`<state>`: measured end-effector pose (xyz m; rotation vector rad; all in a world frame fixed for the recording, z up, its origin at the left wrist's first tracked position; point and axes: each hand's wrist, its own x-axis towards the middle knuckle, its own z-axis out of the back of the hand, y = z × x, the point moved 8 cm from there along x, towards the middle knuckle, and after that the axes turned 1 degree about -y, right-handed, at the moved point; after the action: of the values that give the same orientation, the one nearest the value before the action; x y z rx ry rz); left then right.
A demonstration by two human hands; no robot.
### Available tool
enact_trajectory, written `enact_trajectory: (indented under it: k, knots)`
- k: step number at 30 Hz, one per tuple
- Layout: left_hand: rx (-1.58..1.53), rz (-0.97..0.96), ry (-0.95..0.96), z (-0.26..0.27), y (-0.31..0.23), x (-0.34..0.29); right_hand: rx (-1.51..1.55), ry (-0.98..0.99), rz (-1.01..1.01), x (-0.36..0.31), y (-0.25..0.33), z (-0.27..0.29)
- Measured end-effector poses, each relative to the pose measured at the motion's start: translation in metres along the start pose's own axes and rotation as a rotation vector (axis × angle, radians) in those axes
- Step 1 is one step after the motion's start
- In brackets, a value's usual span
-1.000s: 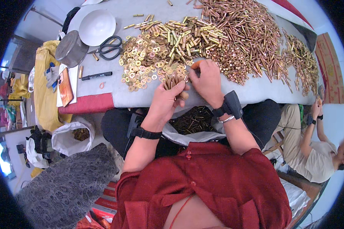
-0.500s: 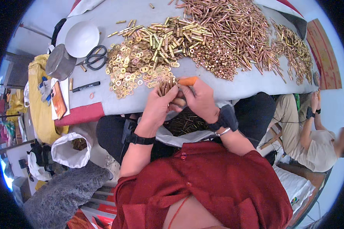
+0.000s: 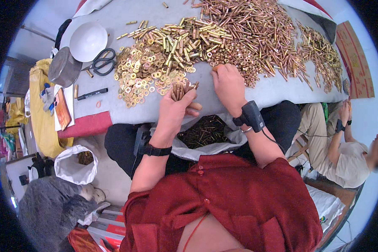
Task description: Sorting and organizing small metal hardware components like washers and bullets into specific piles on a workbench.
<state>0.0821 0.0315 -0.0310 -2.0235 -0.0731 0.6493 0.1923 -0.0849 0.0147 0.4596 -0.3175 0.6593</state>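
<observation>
My left hand [image 3: 176, 108] is wrapped round a bundle of brass-coloured bolts [image 3: 182, 90], held upright over the table's near edge. Farther right, my right hand [image 3: 229, 86] reaches to the near left edge of a heap of hex nuts [image 3: 253, 67]. Its fingers are bent together and an orange cover [image 3: 215, 69] shows on one of them; what they hold, if anything, is hidden. Left of the nuts lie flat washers [image 3: 134, 73] in a heap, with metal sleeves [image 3: 178, 46] beyond. Long bolts [image 3: 256, 21] form a large pile behind the nuts.
An open white sack [image 3: 206, 136] of dark metal pieces sits in my lap. On the table's left are a white bowl [image 3: 88, 41], a metal pot [image 3: 64, 67], scissors [image 3: 103, 62], a marker [image 3: 92, 93] and a phone [image 3: 62, 110]. Another person [image 3: 350, 161] sits at right.
My right hand has left the bundle and moved right and away from me to the nuts. My left hand stays in about the same place, still holding the bolts.
</observation>
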Motion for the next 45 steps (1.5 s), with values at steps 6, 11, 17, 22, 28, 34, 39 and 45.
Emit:
enact_trajectory:
  k: [6,11,17,22,28,34,39,45]
  knots:
    - [0.019,-0.03,0.004,0.003,0.001,0.002,-0.015,-0.028,0.021,0.004,0.007,-0.001]
    - [0.008,-0.039,0.012,0.004,0.003,0.003,0.722,0.127,-0.215,-0.015,0.006,0.004]
    - [0.064,-0.05,0.047,-0.003,0.003,0.0,0.85,0.072,-0.174,-0.028,0.029,0.016]
    - [0.168,-0.118,0.023,-0.012,0.001,-0.005,0.725,0.071,-0.14,-0.029,0.029,0.025]
    - [0.119,-0.033,0.113,-0.013,0.003,-0.005,0.679,0.1,-0.017,-0.027,0.033,0.034]
    - [0.105,0.079,0.268,-0.016,0.002,-0.005,0.688,0.071,0.067,-0.027,0.037,0.045]
    - [0.203,0.015,0.23,-0.018,-0.001,-0.009,0.714,0.097,0.025,-0.035,0.033,0.041]
    - [0.329,-0.08,0.113,-0.018,0.001,-0.011,0.517,0.098,0.033,-0.037,0.025,0.031]
